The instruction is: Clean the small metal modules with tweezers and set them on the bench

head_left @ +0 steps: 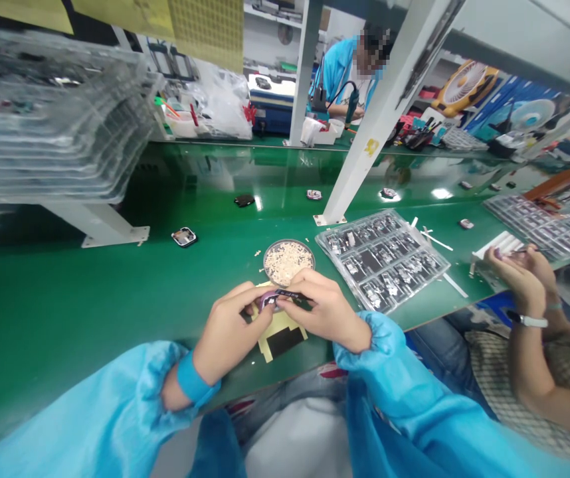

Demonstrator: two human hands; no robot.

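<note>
My left hand point(232, 325) is closed around a small purple-edged device part point(267, 301), tilted up over the near edge of the bench. Between the fingers of my right hand point(325, 309) is a pair of black tweezers point(289, 294) with pale lettering, its tip at the part. The exact contact is too small to make out. Below both hands lies a yellow sheet point(265, 348) with a black patch point(285, 341). Just beyond my fingers stands a round dish point(289, 262) full of tiny cream-coloured pieces.
A clear compartment tray point(382, 259) of small metal parts lies to the right. Stacked trays point(56, 126) sit on a raised shelf at left. Device parts, one here point(184, 237), dot the green bench. A white post point(359, 133) rises ahead. A co-worker's hands point(521, 272) work at right.
</note>
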